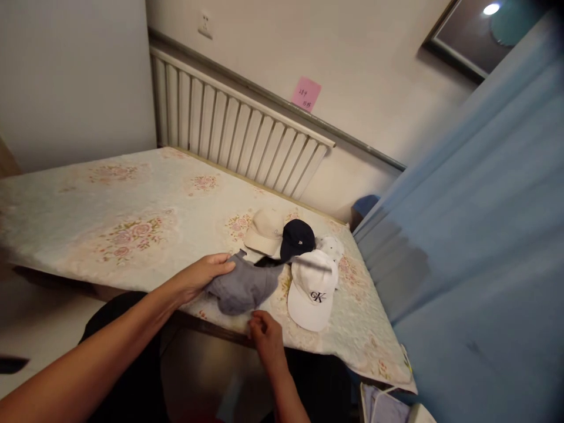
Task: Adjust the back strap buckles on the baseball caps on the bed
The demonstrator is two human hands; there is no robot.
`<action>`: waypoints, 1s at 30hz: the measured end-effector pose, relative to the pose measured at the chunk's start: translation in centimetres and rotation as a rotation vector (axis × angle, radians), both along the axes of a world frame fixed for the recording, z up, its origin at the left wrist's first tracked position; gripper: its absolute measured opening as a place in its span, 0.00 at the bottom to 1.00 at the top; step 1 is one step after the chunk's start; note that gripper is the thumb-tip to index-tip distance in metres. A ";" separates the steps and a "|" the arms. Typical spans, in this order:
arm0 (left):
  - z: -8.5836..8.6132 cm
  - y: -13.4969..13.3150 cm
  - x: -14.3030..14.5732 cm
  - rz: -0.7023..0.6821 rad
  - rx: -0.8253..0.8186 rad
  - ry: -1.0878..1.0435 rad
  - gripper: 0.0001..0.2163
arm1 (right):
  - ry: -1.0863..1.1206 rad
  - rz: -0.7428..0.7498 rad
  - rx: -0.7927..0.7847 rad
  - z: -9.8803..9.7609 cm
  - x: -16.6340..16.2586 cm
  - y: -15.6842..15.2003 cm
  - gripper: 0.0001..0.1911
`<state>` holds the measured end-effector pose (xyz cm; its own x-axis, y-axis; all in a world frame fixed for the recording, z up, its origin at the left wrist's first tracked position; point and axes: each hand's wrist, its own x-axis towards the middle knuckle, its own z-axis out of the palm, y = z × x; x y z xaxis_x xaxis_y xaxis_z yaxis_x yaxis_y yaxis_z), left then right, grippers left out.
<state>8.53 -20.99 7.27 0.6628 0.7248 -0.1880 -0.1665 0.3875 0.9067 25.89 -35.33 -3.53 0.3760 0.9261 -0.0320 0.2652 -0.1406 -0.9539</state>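
My left hand (205, 275) is closed on a grey cap (247, 286), thumb on top, near the front edge of the bed. The cap is tilted, and its far side faces away. Just below it is my right hand (267, 338), fingers curled in and nothing visible in them; whether a fingertip touches the cap is hard to tell. Beyond the grey cap sit a beige cap (264, 232) and a black cap (298, 238) with a small emblem. To the right lies a white cap (314, 285) with dark letters, partly covering a whitish patterned cap (333, 247).
The caps are on a bed (145, 202) with a flowered cover. Behind it a white radiator (247, 132) runs along the wall, under a pink note (306, 94). A blue curtain (476, 235) hangs along the right side.
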 end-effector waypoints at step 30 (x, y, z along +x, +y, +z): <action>0.4 -3.6 0.1 -0.166 0.626 0.454 0.06 | -0.244 0.107 0.273 9.2 3.0 -0.9 0.02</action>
<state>8.64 -24.60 7.66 0.7276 0.6837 -0.0559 0.2874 -0.2298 0.9298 28.86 -36.23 5.70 0.2429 0.9224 0.3003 0.4890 0.1509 -0.8591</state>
